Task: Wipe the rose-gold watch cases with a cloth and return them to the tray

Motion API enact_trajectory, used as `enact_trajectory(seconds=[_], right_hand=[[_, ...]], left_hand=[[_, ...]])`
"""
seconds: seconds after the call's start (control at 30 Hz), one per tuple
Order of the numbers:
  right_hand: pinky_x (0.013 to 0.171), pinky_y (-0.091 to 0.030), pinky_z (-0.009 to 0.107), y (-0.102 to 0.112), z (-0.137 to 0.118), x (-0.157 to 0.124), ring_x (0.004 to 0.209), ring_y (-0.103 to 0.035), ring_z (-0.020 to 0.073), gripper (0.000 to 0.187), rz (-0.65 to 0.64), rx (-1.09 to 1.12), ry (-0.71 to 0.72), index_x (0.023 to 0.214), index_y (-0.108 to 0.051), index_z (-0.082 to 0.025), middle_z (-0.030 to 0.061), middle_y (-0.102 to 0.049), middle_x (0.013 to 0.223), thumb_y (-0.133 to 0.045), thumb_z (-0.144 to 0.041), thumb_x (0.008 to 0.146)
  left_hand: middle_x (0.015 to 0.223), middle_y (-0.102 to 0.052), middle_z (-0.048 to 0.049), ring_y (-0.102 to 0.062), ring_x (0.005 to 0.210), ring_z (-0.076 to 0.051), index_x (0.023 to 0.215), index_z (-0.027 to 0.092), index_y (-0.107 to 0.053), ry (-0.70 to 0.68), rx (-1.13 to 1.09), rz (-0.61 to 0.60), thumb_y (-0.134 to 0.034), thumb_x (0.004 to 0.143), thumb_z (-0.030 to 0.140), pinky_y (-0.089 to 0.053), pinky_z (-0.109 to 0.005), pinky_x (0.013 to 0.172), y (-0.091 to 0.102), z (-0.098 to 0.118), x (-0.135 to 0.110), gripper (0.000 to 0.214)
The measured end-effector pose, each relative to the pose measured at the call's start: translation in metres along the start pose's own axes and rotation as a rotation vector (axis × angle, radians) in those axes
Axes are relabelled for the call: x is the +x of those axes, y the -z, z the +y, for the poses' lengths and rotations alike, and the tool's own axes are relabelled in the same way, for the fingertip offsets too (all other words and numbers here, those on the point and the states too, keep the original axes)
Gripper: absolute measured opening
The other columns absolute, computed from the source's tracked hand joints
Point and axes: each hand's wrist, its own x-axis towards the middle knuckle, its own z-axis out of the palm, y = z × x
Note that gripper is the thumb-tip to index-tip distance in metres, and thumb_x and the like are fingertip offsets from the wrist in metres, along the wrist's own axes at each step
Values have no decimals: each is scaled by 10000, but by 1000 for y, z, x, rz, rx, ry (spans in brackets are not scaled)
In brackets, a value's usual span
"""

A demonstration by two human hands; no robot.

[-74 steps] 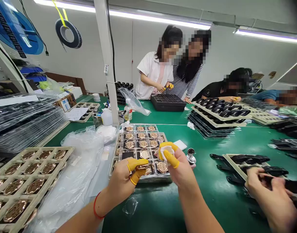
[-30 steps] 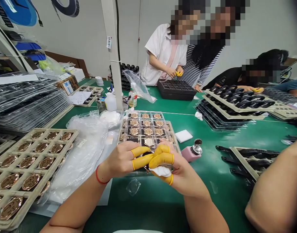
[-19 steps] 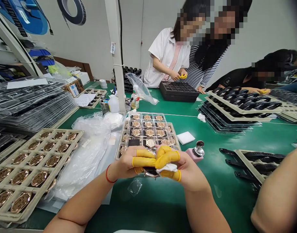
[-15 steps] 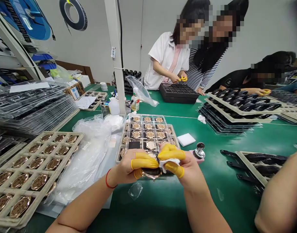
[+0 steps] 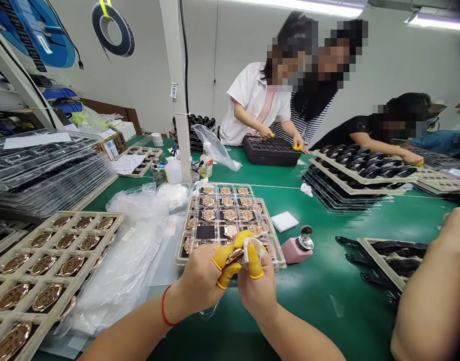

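My left hand (image 5: 203, 281), with yellow finger cots, pinches a rose-gold watch case (image 5: 235, 255) above the near edge of a clear tray (image 5: 278, 253) filled with several similar cases. My right hand (image 5: 257, 288), also in yellow cots, is closed on a small white cloth (image 5: 251, 244) pressed against the case. Both hands meet over the green table (image 5: 320, 296). A red string circles my left wrist.
A pink dispenser bottle (image 5: 295, 248) and a white pad (image 5: 285, 220) sit right of the tray. Beige trays of rose-gold cases (image 5: 37, 260) and plastic bags (image 5: 132, 235) lie left. A co-worker's arm (image 5: 433, 296) fills the lower right beside trays of black straps (image 5: 391, 253). Other people work across the table.
My hands lifted a case out of the tray, drew together and turned it while the cloth rubbed it. The co-worker's arm shifted at the right. The view rose slightly.
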Motion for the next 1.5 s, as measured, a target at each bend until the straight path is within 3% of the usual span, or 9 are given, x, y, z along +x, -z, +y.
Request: enact_trajectory(seconds=[0.17,0.3,0.53,0.7,0.83,0.97,1.13,1.33,1.5], right_hand=[[593,-462,256,5,-22,13,642,-553,143,295,-216,56,-394,729,-632,-186,8,-608,681,-710,-470,733],[630,-452,260,13,-30,25,645,-553,137,261,-225,40,-461,810,-668,-200,-8,-618,677,-757,-419,702],[666,-489,296,25,-40,23,702,-567,161,399,-251,-119,-238,1004,-651,-239,7,-608,761,-778,-423,674],[788,-487,355,20,-35,16,862,-572,195,187,-466,-496,66,1043,-652,-273,36,-618,919,-592,-243,869],[887,-419,462,26,-40,19,1021,-494,250,456,-466,-803,522,1224,-561,-323,70,-565,1047,-468,-63,862],[881,-386,492,28,-43,17,960,-482,248,546,-487,-906,669,1247,-546,-327,61,-563,948,-488,-4,811],[739,-440,382,16,-30,11,809,-504,203,228,-354,-594,453,984,-684,-303,31,-538,793,-543,-166,870],[682,-483,335,21,-26,27,718,-564,180,232,-315,-327,-177,913,-730,-235,32,-623,785,-645,-428,817],[739,-475,349,38,-44,30,751,-569,194,292,-282,-230,-98,892,-729,-246,42,-643,804,-601,-501,828]], left_hand=[[656,-609,-36,-549,580,-169,946,169,-532,-116,136,-107,-397,895,134,-448,-279,540,4,2,5,149],[775,-667,-50,-619,674,-170,1005,186,-551,120,-173,-186,-424,933,213,-499,-294,619,12,8,4,148],[823,-647,-51,-588,519,-111,1323,190,-396,565,-514,-20,-427,963,297,-499,-200,427,3,2,-12,377],[908,-670,-63,-595,554,-114,1286,223,-459,366,-457,11,-396,970,261,-537,-220,485,3,0,-9,324],[1042,-670,-78,-648,902,-188,1199,220,-530,126,-65,57,-499,928,191,-561,-319,764,15,-4,0,274],[859,-694,-60,-647,782,-185,1006,170,-603,93,220,-10,-562,892,201,-536,-304,681,25,0,5,125],[793,-703,-64,-634,674,-160,897,154,-623,9,183,-88,-453,923,179,-493,-272,588,17,1,6,174],[750,-704,-68,-624,628,-155,888,157,-619,-163,84,-31,-450,916,158,-476,-281,571,5,-6,3,171],[888,-736,-68,-695,780,-166,1075,185,-607,-18,-172,75,-542,897,193,-547,-269,688,9,-3,3,190]])
